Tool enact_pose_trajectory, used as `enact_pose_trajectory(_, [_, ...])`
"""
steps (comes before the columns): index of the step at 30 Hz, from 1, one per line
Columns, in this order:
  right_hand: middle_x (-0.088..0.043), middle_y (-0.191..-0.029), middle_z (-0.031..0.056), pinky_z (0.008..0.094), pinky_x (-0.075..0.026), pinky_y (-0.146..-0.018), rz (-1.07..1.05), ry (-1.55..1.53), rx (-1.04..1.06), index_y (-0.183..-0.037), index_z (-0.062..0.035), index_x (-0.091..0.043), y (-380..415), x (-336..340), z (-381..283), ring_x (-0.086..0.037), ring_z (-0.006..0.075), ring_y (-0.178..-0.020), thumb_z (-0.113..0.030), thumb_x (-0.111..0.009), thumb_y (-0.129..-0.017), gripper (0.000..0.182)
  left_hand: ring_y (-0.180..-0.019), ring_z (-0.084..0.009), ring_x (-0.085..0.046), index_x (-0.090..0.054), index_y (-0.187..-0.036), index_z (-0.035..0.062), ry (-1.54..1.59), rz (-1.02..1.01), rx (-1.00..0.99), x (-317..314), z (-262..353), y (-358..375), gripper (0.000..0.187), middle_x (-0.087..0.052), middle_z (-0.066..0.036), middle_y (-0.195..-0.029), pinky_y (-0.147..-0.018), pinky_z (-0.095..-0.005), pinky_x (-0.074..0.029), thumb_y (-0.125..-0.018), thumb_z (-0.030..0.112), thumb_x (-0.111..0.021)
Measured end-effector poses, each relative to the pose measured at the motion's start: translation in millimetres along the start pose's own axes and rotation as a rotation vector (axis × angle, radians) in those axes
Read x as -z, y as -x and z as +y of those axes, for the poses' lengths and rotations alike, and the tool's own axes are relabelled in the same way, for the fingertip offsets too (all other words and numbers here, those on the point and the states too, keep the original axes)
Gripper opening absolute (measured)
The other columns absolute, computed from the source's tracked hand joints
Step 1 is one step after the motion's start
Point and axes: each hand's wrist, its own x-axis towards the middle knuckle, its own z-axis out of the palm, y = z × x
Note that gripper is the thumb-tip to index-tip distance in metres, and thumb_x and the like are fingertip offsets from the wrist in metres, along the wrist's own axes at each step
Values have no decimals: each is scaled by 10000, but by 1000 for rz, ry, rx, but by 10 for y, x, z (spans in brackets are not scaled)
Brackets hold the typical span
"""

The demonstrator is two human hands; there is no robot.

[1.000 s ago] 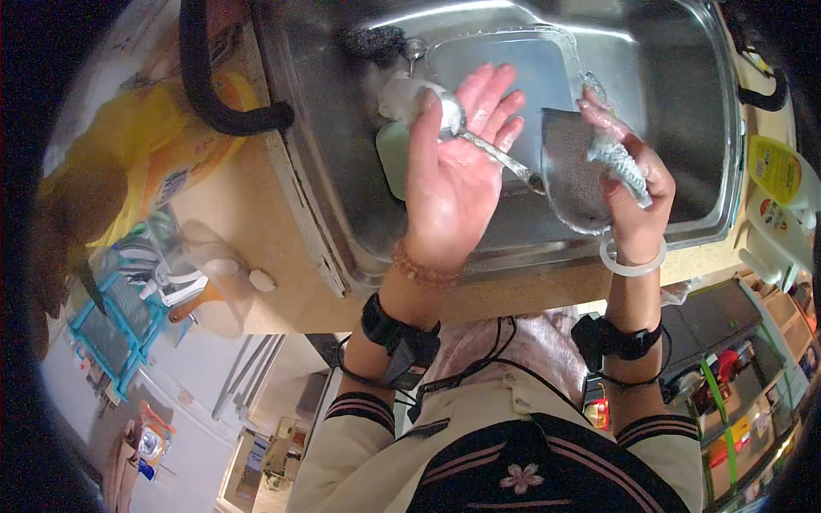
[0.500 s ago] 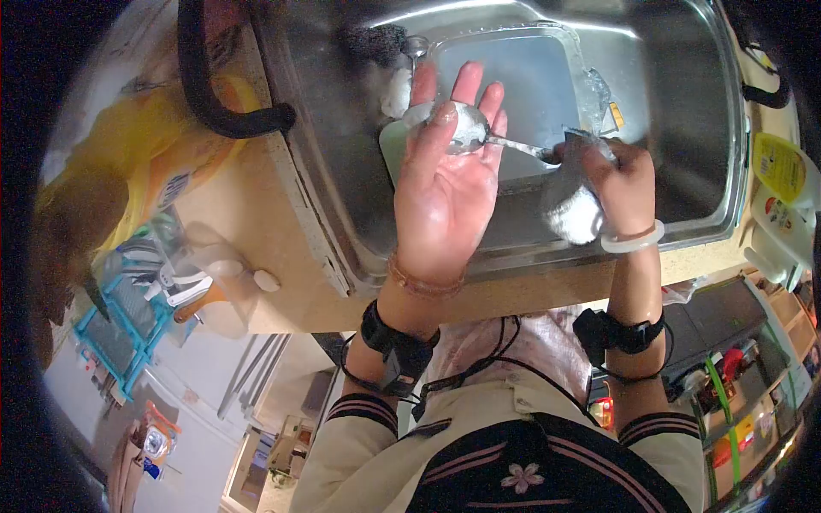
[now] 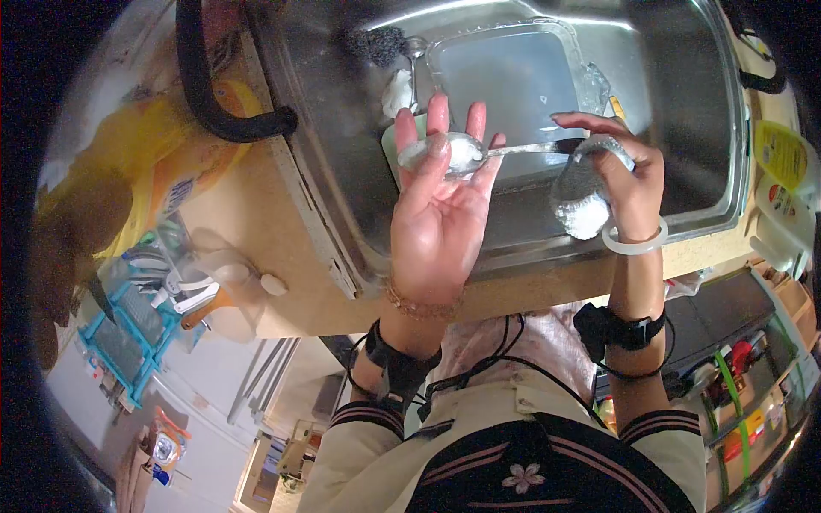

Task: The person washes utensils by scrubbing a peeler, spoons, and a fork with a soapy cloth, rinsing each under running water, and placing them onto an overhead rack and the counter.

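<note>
My left hand is palm up over the sink, its thumb resting across the bowl of a large metal spoon that lies against the fingers. White patches, like foam or glare, show in the spoon's bowl. The spoon's handle points right, to my right hand. That hand is bent around a grey and white sponge, index finger stretched out above the handle's end. Below the hands stands a rectangular tub of cloudy water.
In the sink lie a dark scouring pad, another spoon and a white lump. A black curved bar reaches over the left rim. Bottles stand at right. A yellow bag and teal rack are at left.
The spoon and my left hand have moved slightly down. My right hand has shifted a little right; its index finger is now stretched out, and more of the spoon's handle shows.
</note>
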Motion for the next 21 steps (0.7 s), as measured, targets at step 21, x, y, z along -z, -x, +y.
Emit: enact_pose_trajectory(21, [-573,-775,4,176,-373,-618,391,-260,-124,-876,22,-606,66,-86,157,-486,63,-684,-118,-573,-775,177,-734,-189,-583,-449,-1088,-43,-928,-132,478,77,87,164,280,-583,-124,-845,-711,-289,-471,-831,70,-440])
